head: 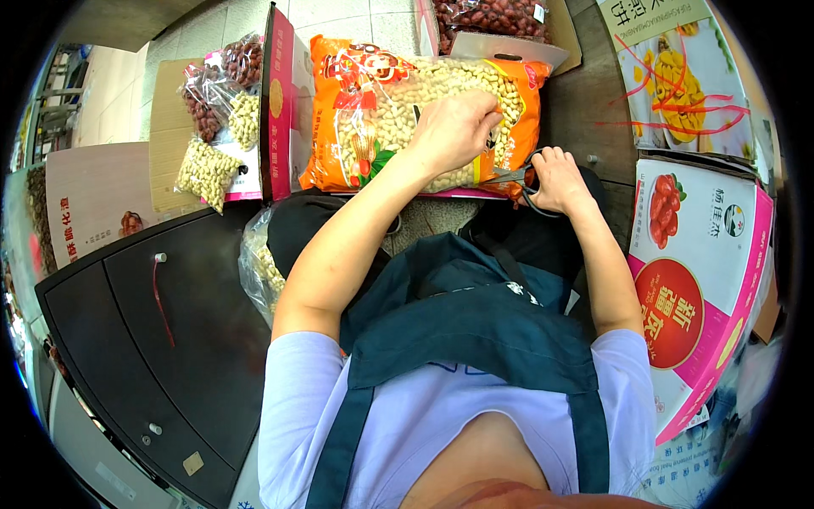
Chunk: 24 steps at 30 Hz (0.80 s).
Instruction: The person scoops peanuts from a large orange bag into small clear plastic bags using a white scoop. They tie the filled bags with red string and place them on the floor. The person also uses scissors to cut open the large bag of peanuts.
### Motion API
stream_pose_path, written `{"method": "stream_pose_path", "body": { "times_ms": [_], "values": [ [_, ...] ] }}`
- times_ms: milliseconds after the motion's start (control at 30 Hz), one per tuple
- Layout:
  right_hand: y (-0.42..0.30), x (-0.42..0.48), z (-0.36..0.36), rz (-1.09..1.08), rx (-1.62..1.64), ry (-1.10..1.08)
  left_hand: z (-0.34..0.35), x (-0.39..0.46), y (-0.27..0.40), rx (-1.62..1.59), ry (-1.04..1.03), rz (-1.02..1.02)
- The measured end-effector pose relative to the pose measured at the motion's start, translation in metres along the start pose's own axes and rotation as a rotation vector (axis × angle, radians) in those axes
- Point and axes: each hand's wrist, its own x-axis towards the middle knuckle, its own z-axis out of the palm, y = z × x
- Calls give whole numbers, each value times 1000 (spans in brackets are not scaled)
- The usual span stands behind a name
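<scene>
Before me a large orange and clear plastic bag (381,121) full of pale nuts that look like shelled peanuts lies on its side. A pink edge shows under its near side. My left hand (455,130) is on top of the bag, its fingers curled in on the film near the right end. In my right hand (559,181) is a pair of dark-handled scissors (509,176). The blades point left against the bag's lower right corner, slightly apart; whether they bite into the film cannot be seen.
To the left, an open carton (280,114) holds small bags of red dates (243,60) and pale nuts (206,172). More dates (496,19) fill a box at the back. Printed cartons (674,216) stand on the right. A dark cabinet (184,318) is beside my left leg, near a clear bag (262,267).
</scene>
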Motion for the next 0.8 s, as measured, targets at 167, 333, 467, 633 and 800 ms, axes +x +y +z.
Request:
{"method": "stream_pose_path", "body": {
  "times_ms": [167, 333, 467, 633, 800],
  "values": [
    [-3, 2, 18, -115, 109, 132, 2, 1, 1, 5, 4, 19],
    [-12, 8, 26, -96, 125, 98, 1, 1, 2, 12, -6, 14],
    [-20, 10, 24, -224, 47, 396, -3, 0, 3, 14, 0, 15],
    [-30, 19, 16, -60, 118, -60, -4, -1, 3, 6, -2, 21],
    [-32, 24, 26, -171, 112, 136, -5, 0, 3, 8, -2, 26]
  ]
}}
